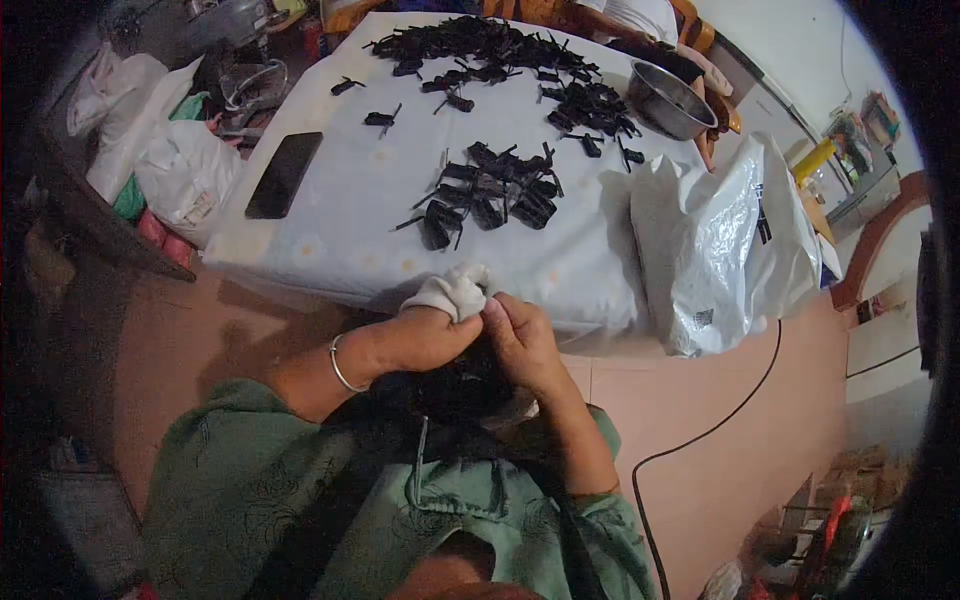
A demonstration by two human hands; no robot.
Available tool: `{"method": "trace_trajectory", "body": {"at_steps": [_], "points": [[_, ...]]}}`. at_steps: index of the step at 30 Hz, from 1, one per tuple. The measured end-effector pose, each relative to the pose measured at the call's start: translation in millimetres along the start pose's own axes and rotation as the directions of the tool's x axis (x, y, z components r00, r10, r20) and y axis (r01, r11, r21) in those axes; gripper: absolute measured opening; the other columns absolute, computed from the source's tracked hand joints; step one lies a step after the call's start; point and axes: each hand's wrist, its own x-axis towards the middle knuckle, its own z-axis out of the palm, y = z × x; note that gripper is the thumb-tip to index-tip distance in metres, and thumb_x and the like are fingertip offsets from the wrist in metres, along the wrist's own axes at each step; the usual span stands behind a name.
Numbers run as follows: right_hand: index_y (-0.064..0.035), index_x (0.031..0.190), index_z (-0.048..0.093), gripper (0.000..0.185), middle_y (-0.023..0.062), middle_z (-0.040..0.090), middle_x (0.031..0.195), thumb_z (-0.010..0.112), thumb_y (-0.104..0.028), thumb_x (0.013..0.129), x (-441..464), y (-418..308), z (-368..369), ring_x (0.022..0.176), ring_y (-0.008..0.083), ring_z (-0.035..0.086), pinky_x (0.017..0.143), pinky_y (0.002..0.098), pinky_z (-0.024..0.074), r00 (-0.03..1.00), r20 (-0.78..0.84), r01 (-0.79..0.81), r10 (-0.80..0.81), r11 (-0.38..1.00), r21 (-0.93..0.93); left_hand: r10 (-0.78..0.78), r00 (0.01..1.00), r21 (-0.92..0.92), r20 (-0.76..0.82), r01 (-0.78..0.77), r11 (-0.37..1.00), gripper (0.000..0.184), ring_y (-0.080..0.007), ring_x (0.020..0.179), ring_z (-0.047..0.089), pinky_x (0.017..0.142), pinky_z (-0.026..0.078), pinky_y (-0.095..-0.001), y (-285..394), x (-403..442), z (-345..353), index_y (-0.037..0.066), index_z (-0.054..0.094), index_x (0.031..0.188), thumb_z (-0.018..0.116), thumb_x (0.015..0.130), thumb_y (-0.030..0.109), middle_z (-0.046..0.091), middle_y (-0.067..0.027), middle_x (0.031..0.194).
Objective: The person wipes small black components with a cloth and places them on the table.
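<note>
My left hand (425, 337), with a bangle on its wrist, is closed around a bunched white cloth (452, 294) at the table's near edge. Against the cloth, the thumb and fingers of my right hand (525, 342) are pinched together. A small dark bit shows between the two hands, too little of it to name. Just beyond them lies a small heap of black plastic pieces with thin arms (490, 185). A much larger pile of the same black pieces (480, 48) covers the far part of the table.
A black phone (284, 176) lies on the left of the white-covered table (350, 235). At the right stand a metal bowl (672, 100) and a white plastic bag (700, 260). Filled bags (185, 175) sit at the left. A cable (690, 435) crosses the floor. Another person (640, 18) is across the table.
</note>
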Motion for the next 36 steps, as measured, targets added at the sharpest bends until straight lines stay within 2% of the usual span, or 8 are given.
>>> {"method": "trace_trajectory", "body": {"at_steps": [5, 10, 16, 19, 21, 27, 30, 36], "points": [[0.002, 0.072, 0.046, 0.025, 0.0126, 0.041, 0.057, 0.045, -0.017, 0.089, 1.0, 10.2, 11.5, 0.055, 0.0146, 0.037, 0.052, 0.0294, 0.0365, 0.992, -0.123, 0.046, -0.04, 0.998, 0.046, 0.066, 0.988, 0.171, 0.141, -0.09, 0.981, 0.024, -0.0378, 0.089, 0.051, 0.077, 0.041, -0.0426, -3.1, 2.7, -0.5, 0.0, 0.05, 0.098, 0.046, 0.08, 0.016, 0.05, -0.0227, 0.1], [-0.0028, 0.075, 0.053, 0.021, -0.0046, 0.045, 0.066, 0.047, -0.017, 0.089, 3.5, -5.8, -14.7, 0.063, 0.0059, 0.039, 0.056, 0.021, 0.0347, 0.994, -0.076, -0.068, 0.081, 0.984, 0.164, 0.191, 0.98, 0.356, 0.055, -0.198, 0.913, 0.029, -0.0372, 0.086, 0.054, 0.073, 0.044, -0.0413, 13.9, 10.4, -14.7, -0.001, 0.049, 0.103, 0.047, 0.079, 0.015, 0.052, -0.0232, 0.103], [0.0002, 0.096, 0.048, 0.02, 0.0004, 0.051, 0.075, 0.058, -0.009, 0.081, 2.6, 5.4, 3.8, 0.07, 0.0062, 0.045, 0.064, 0.0204, 0.0394, 0.998, -0.061, 0.039, -0.024, 0.963, 0.268, -0.118, 0.99, 0.381, 0.079, 0.08, 0.921, 0.047, -0.0325, 0.09, 0.056, 0.078, 0.045, -0.0359, 17.8, 2.8, -9.9, -0.005, 0.038, 0.12, 0.051, 0.076, 0.006, 0.054, -0.0227, 0.103], [-0.0004, 0.098, 0.048, 0.02, -0.0003, 0.051, 0.079, 0.056, -0.009, 0.082, 1.0, -5.8, -7.2, 0.073, 0.0066, 0.045, 0.068, 0.0199, 0.0388, 0.999, 0.041, -0.047, 0.034, 0.916, 0.398, 0.047, 0.999, 0.005, -0.022, -0.047, 0.999, 0.044, -0.0307, 0.073, 0.058, 0.066, 0.046, -0.0364, 12.5, -0.2, -8.7, -0.001, 0.041, 0.117, 0.052, 0.077, 0.01, 0.058, -0.0195, 0.086], [-0.0002, 0.101, 0.047, 0.024, 0.0, 0.05, 0.083, 0.056, -0.011, 0.082, -1.0, -7.2, -7.5, 0.076, 0.0068, 0.045, 0.066, 0.0194, 0.0377, 0.994, 0.102, -0.085, 0.035, 0.833, 0.547, -0.251, 0.948, -0.341, 0.194, 0.305, 0.889, 0.04, -0.0277, 0.066, 0.056, 0.063, 0.045, -0.0329, 17.9, -4.1, -20.4, -0.001, 0.042, 0.116, 0.052, 0.078, 0.009, 0.058, -0.0173, 0.084], [-0.002, 0.103, 0.046, 0.022, -0.0004, 0.049, 0.089, 0.053, -0.014, 0.085, -3.8, 3.2, -8.4, 0.08, 0.0066, 0.044, 0.071, 0.0209, 0.0378, 0.983, 0.182, -0.126, 0.024, 0.812, 0.569, -0.071, 0.981, -0.156, 0.178, 0.1, 0.983, 0.035, -0.0197, 0.078, 0.053, 0.071, 0.043, -0.0291, 13.9, -6.0, -23.1, -0.004, 0.042, 0.115, 0.048, 0.083, 0.012, 0.055, -0.0151, 0.095], [-0.0025, 0.103, 0.046, 0.022, -0.0004, 0.048, 0.09, 0.05, -0.017, 0.087, -3.9, 0.5, -12.0, 0.079, 0.0064, 0.043, 0.069, 0.0204, 0.0373, 0.972, 0.231, -0.182, 0.051, 0.784, 0.593, -0.172, 0.971, -0.429, 0.167, 0.229, 0.874, 0.034, -0.0181, 0.087, 0.052, 0.077, 0.042, -0.0271, 14.3, -7.9, -20.7, -0.003, 0.044, 0.113, 0.049, 0.082, 0.011, 0.054, -0.0148, 0.101], [-0.0031, 0.105, 0.046, 0.024, -0.0006, 0.049, 0.091, 0.047, -0.021, 0.089, -5.6, 2.0, -6.5, 0.076, 0.0061, 0.044, 0.067, 0.0199, 0.0378, 0.969, 0.248, -0.179, 0.018, 0.741, 0.647, -0.152, 0.973, -0.262, 0.175, 0.195, 0.945, 0.037, -0.0147, 0.084, 0.052, 0.074, 0.044, -0.0266, 23.4, -6.0, -24.7, 0.0, 0.043, 0.116, 0.05, 0.081, 0.01, 0.054, -0.0113, 0.098]]}}
